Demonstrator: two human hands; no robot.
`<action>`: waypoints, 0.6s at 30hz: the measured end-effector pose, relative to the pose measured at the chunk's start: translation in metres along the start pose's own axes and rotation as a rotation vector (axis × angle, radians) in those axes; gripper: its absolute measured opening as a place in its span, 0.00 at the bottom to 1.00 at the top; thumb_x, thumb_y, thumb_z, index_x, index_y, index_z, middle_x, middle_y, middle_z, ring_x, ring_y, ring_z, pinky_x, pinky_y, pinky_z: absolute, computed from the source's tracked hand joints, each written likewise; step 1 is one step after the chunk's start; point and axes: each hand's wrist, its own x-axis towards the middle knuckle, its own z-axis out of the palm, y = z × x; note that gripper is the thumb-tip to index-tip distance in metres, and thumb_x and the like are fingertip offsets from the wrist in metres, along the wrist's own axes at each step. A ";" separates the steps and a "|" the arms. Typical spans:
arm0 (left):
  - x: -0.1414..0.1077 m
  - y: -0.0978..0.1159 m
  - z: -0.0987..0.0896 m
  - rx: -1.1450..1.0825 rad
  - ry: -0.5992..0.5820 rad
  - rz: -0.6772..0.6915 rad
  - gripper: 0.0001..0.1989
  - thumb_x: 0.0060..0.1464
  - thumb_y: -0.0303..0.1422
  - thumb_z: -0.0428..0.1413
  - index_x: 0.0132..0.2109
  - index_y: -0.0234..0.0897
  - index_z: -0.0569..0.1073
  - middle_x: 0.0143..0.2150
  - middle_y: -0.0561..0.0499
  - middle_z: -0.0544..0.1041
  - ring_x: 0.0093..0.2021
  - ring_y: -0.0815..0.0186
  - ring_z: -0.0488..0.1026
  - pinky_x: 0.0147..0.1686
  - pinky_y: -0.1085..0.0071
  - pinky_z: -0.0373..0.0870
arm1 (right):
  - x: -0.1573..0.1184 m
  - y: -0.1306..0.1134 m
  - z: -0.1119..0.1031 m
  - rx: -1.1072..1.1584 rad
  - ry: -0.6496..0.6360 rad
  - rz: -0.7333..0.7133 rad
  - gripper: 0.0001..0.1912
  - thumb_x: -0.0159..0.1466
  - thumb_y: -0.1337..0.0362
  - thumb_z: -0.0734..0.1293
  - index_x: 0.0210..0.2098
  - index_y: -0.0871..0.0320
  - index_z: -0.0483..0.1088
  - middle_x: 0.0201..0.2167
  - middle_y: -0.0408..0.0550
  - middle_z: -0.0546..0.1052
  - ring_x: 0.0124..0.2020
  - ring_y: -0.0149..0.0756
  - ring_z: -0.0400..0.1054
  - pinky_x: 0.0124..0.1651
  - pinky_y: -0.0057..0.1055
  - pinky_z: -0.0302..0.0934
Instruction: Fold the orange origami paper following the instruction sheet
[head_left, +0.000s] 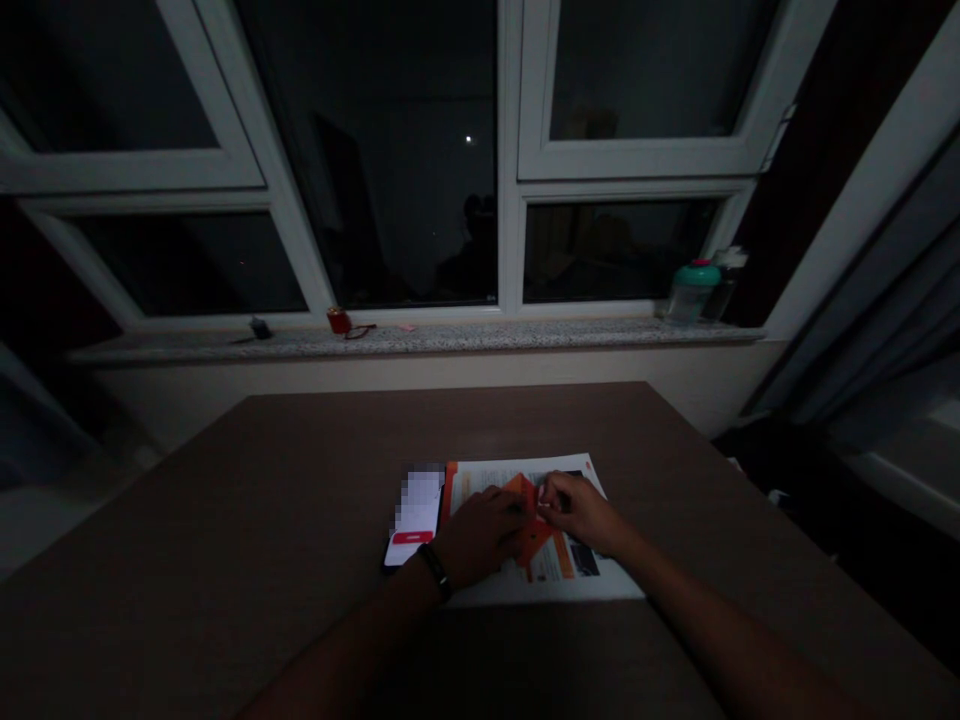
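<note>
A folded piece of orange paper [535, 535] lies over a printed sheet [540, 592] on the table. My left hand [484, 535], with a dark band on its wrist, curls over the paper's left side; its fingertips press against it and are partly hidden in shadow. From the right, my right hand [574, 508] pinches at the paper's right edge with thumb and fingers drawn together. Close by my left hand, a phone [414, 510] with a lit screen and a red button lies along the sheet's left edge.
The brown table [300, 470] reaches toward the window wall. On the speckled sill [450, 338] stand a small red object [339, 320], a small dark object [259, 328] and a bottle with a teal lid [691, 292]. A curtain [885, 290] hangs at right.
</note>
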 end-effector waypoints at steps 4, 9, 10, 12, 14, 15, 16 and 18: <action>0.000 0.000 0.001 0.010 0.000 -0.013 0.13 0.64 0.31 0.53 0.54 0.42 0.73 0.55 0.48 0.71 0.53 0.57 0.66 0.52 0.60 0.64 | 0.001 0.001 0.000 0.023 -0.012 0.020 0.08 0.57 0.70 0.67 0.26 0.57 0.63 0.24 0.38 0.66 0.26 0.30 0.60 0.30 0.25 0.53; -0.001 -0.002 0.002 0.010 0.000 0.003 0.13 0.63 0.31 0.53 0.54 0.43 0.72 0.55 0.49 0.71 0.53 0.57 0.66 0.52 0.60 0.64 | -0.002 -0.006 -0.003 0.085 -0.105 0.018 0.10 0.56 0.69 0.69 0.24 0.57 0.62 0.23 0.38 0.66 0.25 0.29 0.59 0.28 0.24 0.52; -0.001 -0.002 0.002 0.007 0.003 0.005 0.12 0.63 0.30 0.53 0.53 0.42 0.72 0.55 0.49 0.70 0.53 0.57 0.66 0.52 0.60 0.64 | -0.003 -0.007 -0.004 0.098 -0.117 0.012 0.10 0.56 0.68 0.69 0.24 0.57 0.62 0.25 0.39 0.68 0.25 0.29 0.60 0.29 0.24 0.53; -0.001 -0.003 0.002 0.000 0.005 0.002 0.12 0.63 0.31 0.53 0.53 0.43 0.72 0.55 0.49 0.70 0.53 0.57 0.66 0.52 0.61 0.64 | -0.005 -0.009 -0.005 0.106 -0.128 0.003 0.11 0.55 0.68 0.69 0.23 0.57 0.62 0.26 0.40 0.69 0.27 0.30 0.62 0.30 0.25 0.54; -0.001 -0.002 0.003 -0.005 0.009 -0.003 0.12 0.63 0.31 0.53 0.52 0.43 0.72 0.55 0.49 0.70 0.53 0.57 0.66 0.52 0.60 0.64 | -0.006 -0.009 -0.006 0.087 -0.118 0.000 0.10 0.56 0.67 0.70 0.24 0.57 0.63 0.26 0.40 0.69 0.27 0.30 0.63 0.30 0.25 0.55; -0.001 -0.002 0.003 -0.008 0.012 -0.003 0.12 0.63 0.31 0.53 0.52 0.43 0.72 0.55 0.49 0.70 0.53 0.57 0.66 0.52 0.60 0.64 | -0.006 -0.009 -0.006 0.069 -0.102 0.005 0.09 0.56 0.66 0.70 0.25 0.57 0.64 0.25 0.39 0.69 0.27 0.30 0.62 0.30 0.25 0.54; -0.001 -0.002 0.003 -0.010 0.017 -0.004 0.12 0.63 0.31 0.53 0.52 0.43 0.72 0.55 0.48 0.70 0.53 0.57 0.66 0.53 0.60 0.64 | -0.005 -0.008 -0.006 0.052 -0.080 0.015 0.09 0.57 0.66 0.70 0.26 0.57 0.64 0.24 0.39 0.68 0.26 0.30 0.61 0.29 0.25 0.54; -0.002 -0.002 0.004 -0.015 0.030 -0.008 0.12 0.63 0.31 0.52 0.53 0.42 0.72 0.55 0.48 0.70 0.54 0.57 0.66 0.53 0.59 0.63 | -0.005 -0.006 -0.005 0.028 -0.026 0.035 0.09 0.58 0.65 0.69 0.26 0.57 0.64 0.23 0.39 0.67 0.25 0.30 0.60 0.28 0.25 0.53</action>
